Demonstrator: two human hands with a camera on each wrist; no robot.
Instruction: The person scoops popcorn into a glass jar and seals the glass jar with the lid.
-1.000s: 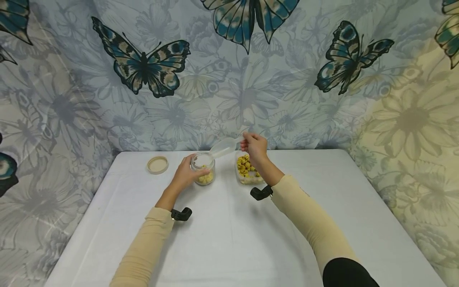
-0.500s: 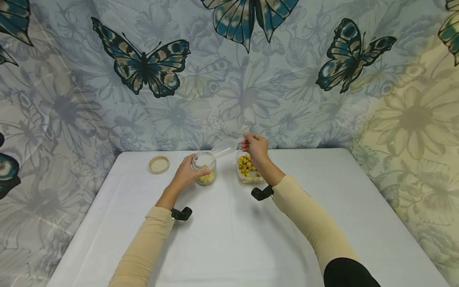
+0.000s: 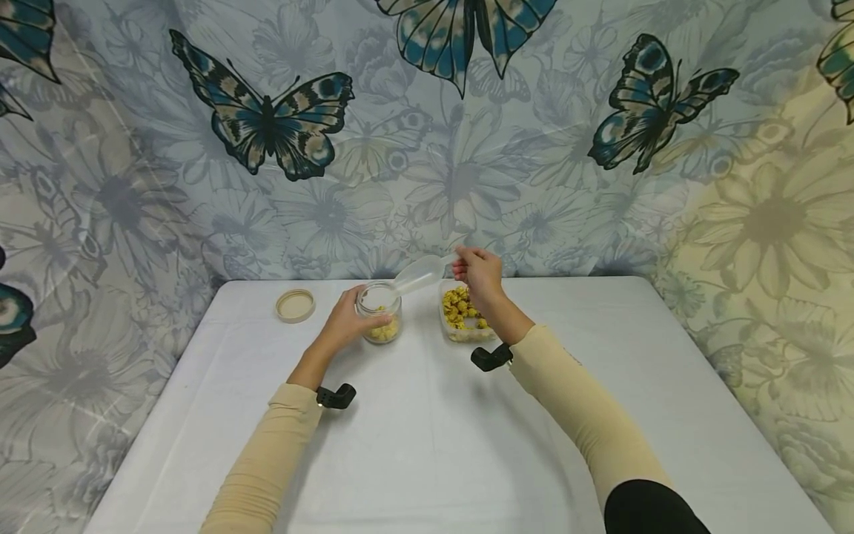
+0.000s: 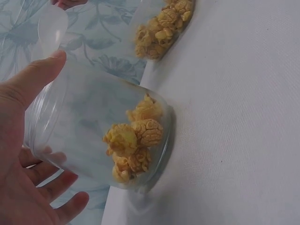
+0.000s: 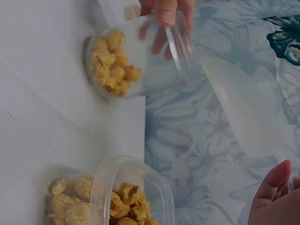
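L hand grips popcorn jar — R hand pinches clear scoop nr it — lid on tbl.

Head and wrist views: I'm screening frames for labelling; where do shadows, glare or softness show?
Head: both beige-sleeved arms cast soft shadows on the white table; yellow tints the right of the butterfly-print backdrop. Left wrist: a highlight on the translucent white plastic scoop. Right wrist: pale glare streaks the rim of the clear cylindrical jar; slightly soft overall.
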